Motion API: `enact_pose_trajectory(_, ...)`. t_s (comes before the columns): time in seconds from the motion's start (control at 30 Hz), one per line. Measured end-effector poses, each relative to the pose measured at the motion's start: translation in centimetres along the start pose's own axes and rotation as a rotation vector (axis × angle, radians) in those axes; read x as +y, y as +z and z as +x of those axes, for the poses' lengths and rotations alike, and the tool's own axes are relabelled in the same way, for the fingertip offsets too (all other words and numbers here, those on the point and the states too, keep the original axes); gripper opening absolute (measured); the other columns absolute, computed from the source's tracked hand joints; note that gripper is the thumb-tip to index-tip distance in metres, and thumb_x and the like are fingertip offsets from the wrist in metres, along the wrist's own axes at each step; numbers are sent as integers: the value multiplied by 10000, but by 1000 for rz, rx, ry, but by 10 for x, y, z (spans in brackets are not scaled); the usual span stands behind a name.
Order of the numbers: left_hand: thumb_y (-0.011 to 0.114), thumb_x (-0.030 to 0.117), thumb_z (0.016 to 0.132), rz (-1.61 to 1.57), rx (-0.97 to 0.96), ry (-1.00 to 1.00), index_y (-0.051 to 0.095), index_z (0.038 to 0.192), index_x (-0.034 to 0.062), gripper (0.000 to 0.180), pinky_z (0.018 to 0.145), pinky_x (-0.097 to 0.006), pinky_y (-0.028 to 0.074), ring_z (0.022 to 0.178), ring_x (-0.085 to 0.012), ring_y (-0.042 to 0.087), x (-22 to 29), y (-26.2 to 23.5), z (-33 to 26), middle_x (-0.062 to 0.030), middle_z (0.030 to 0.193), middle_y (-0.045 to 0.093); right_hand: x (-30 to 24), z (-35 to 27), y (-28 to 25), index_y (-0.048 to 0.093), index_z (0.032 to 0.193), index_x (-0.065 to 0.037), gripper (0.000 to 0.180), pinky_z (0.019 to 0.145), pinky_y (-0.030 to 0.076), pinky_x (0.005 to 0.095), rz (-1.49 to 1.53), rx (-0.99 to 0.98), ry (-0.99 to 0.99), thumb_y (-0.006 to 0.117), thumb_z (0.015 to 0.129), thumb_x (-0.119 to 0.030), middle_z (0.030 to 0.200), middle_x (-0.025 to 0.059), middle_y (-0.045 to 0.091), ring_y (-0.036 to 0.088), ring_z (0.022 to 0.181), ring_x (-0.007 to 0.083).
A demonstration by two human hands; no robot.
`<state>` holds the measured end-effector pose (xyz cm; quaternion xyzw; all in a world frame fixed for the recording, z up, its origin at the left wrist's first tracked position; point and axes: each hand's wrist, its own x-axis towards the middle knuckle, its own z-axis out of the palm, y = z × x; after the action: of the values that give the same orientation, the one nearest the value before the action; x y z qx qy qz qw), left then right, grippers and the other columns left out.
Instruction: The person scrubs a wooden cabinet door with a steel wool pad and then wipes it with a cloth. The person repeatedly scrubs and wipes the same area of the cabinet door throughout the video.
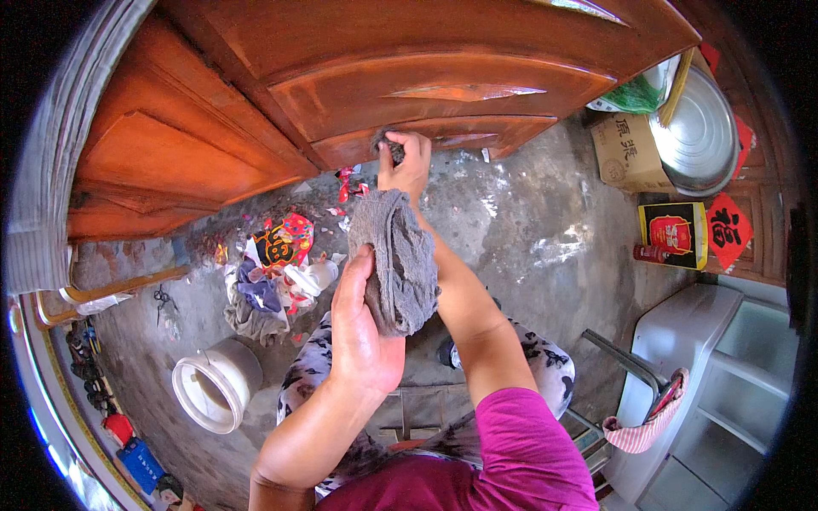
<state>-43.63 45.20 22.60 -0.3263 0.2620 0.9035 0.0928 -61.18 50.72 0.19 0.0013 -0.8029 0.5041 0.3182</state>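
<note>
A grey cloth (394, 255) hangs between my two hands. My right hand (406, 162) grips its upper end and presses it against the lower panel of a reddish-brown wooden door (443, 94). My left hand (362, 328) holds the cloth's lower part from the left, thumb up along the fabric. Below the cloth my knees in patterned trousers (541, 353) show above a concrete floor (528, 221).
A pile of rags and coloured paper scraps (273, 272) lies on the floor at left, next to a white bucket (213, 387). At right stand a cardboard box (629, 153), a metal basin (700, 128), a dark box (673, 234) and a white cabinet (724, 383).
</note>
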Motion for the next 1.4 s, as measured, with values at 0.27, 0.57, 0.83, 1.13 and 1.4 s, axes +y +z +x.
enact_pose_trajectory(0.27, 546, 386, 1057, -29, 64, -13, 610, 1391, 90, 451, 1093, -431, 465, 1227, -229, 639, -4, 7, 0, -55, 1343, 686, 119, 51, -82, 642, 1122, -74, 281, 955, 503, 415, -79, 263, 114, 768, 871, -59, 1096, 118, 668, 630, 1018, 299)
enact_pose_trajectory(0.57, 557, 393, 1050, 49, 35, -46, 606, 1399, 104, 456, 1102, -423, 459, 1227, -228, 644, -26, 15, 8, -53, 1345, 686, 39, -10, 11, 621, 1008, -25, 204, 987, 458, 395, 249, 246, 403, 732, 838, -26, 1005, 111, 630, 596, 1008, 270)
enact_pose_trajectory(0.83, 538, 403, 1056, 32, 101, -31, 611, 1404, 113, 458, 1107, -433, 453, 1240, -231, 640, -14, 15, 5, -44, 1352, 686, 126, 75, -67, 586, 1087, -23, 190, 973, 471, 377, 128, 639, 506, 680, 926, 15, 1105, 107, 635, 580, 1013, 233)
enact_pose_trajectory(1.13, 526, 388, 1059, 79, -4, -34, 614, 1399, 111, 447, 1100, -437, 461, 1244, -235, 641, -13, 8, 9, -42, 1359, 683, 65, 11, -10, 598, 1033, -5, 212, 999, 443, 430, 30, 369, 329, 723, 864, -35, 1077, 175, 615, 586, 1069, 330)
enact_pose_trajectory(1.4, 551, 408, 1044, 96, 46, -42, 615, 1402, 121, 463, 1110, -427, 450, 1252, -230, 637, -15, 7, 6, -36, 1363, 682, 104, 62, -57, 616, 1025, -40, 190, 1021, 452, 398, 355, 601, 679, 717, 885, 38, 1057, 110, 635, 597, 1036, 254)
